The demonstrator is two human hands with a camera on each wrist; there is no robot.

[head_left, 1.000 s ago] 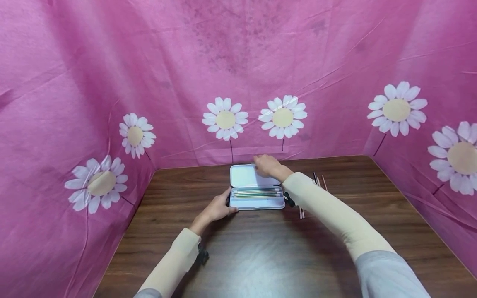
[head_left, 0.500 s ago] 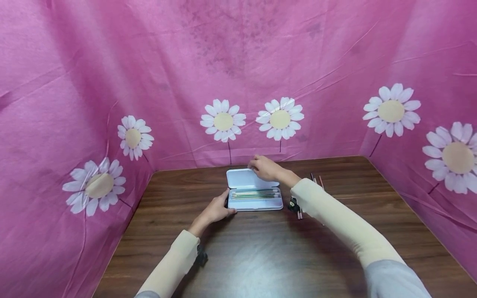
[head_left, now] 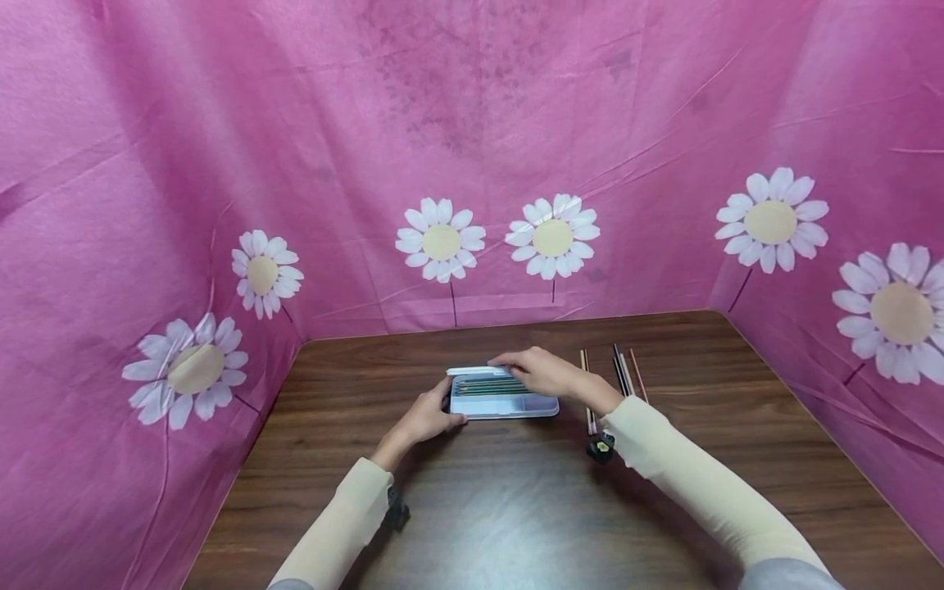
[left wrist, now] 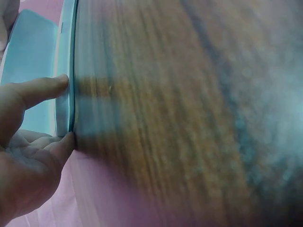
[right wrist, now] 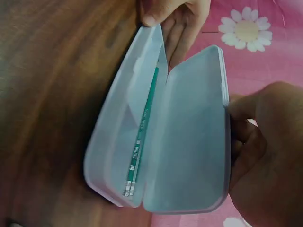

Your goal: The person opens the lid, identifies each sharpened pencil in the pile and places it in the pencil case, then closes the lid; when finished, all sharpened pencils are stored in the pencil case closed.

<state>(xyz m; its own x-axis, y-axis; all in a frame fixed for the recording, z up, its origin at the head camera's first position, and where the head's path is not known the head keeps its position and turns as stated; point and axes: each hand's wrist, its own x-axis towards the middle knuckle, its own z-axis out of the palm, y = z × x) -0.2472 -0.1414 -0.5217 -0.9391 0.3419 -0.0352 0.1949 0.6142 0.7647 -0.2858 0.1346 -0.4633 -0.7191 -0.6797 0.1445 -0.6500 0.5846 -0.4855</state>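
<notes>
A pale pencil case (head_left: 483,406) stands open on the table, several green pencils (head_left: 483,388) lying inside along its hinge side. My left hand (head_left: 429,415) grips the case's left end; in the left wrist view its thumb and fingers lie about the corner of the base. My right hand (head_left: 547,372) holds the free edge of the lid (right wrist: 189,137), thumb on the edge and fingers behind it. The lid is tilted up over the hinge, partly raised. In the head view the right hand hides the right part of the lid and pencils.
Right of the case, several loose pencils (head_left: 623,373) lie on the brown wooden table (head_left: 501,500), some beside the right wrist. A pink cloth (head_left: 332,164) with daisies hangs behind the table and at both sides.
The lid has swung up from lying back and now leans toward the base. My right hand has come nearer and lower with it. The left hand stays on the case's left end.
</notes>
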